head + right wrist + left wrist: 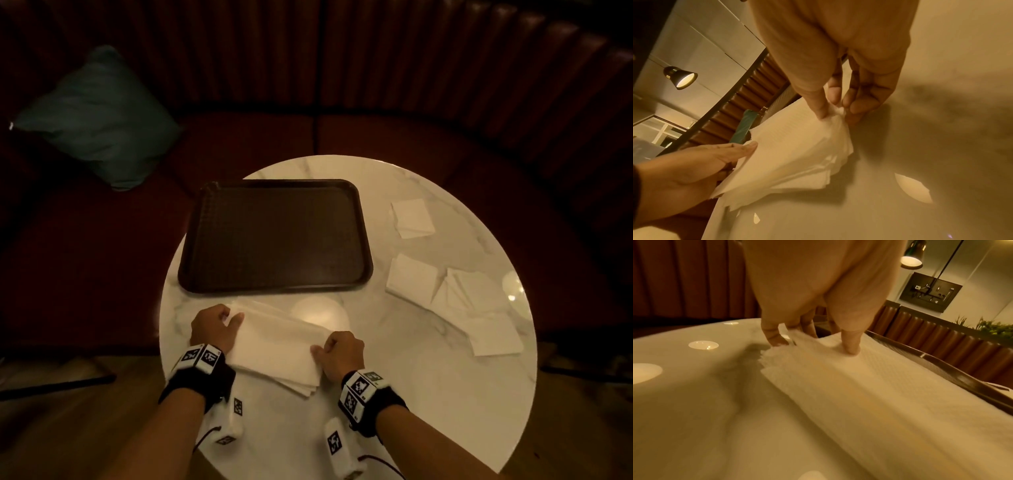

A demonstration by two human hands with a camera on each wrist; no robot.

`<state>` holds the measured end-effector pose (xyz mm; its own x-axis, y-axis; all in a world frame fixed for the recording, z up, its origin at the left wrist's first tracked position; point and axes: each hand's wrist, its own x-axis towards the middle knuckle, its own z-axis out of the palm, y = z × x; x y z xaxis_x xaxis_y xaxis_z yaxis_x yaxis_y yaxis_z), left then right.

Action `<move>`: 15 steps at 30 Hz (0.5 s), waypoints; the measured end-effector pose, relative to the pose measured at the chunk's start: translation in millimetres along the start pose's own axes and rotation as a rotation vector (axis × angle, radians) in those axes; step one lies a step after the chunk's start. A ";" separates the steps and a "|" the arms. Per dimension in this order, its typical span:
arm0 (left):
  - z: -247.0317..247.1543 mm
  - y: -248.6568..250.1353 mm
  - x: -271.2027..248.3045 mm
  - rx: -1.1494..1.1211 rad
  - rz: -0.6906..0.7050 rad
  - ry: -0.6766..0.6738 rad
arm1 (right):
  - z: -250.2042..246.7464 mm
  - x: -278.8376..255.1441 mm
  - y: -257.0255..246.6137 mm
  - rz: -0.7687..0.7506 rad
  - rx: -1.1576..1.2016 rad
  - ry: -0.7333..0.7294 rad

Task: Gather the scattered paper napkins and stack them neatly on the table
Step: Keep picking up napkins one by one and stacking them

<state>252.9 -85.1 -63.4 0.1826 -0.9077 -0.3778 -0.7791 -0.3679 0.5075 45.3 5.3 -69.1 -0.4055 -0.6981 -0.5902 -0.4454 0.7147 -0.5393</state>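
Observation:
A stack of white paper napkins lies on the round marble table, just in front of the tray. My left hand grips its far left corner, thumb on top and fingers curled at the edge. My right hand pinches the stack's right corner between thumb and fingers. The layers fan out unevenly at the near edge. Loose napkins lie to the right: one at the far side, one in the middle, overlapping ones and another nearer.
An empty dark brown tray sits at the table's far left. A dark red curved booth seat wraps round the table, with a teal cushion on it at the left. Wooden floor shows below.

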 end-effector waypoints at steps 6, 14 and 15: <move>4.9 -0.1 13.5 0.005 -0.078 -0.015 | -12.4 3.7 2.3 0.003 0.037 -0.049; 3.1 32.3 -26.6 0.100 -0.072 0.121 | -123.7 60.9 28.5 -0.217 -0.369 0.310; 5.5 38.8 -41.2 0.088 0.009 0.142 | -133.9 70.8 32.1 -0.210 -0.458 0.303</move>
<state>211.9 -60.9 -32.4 0.2535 -0.9324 -0.2575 -0.8296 -0.3465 0.4378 -104.7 -27.1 -47.8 -0.4513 -0.8522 -0.2646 -0.8132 0.5149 -0.2714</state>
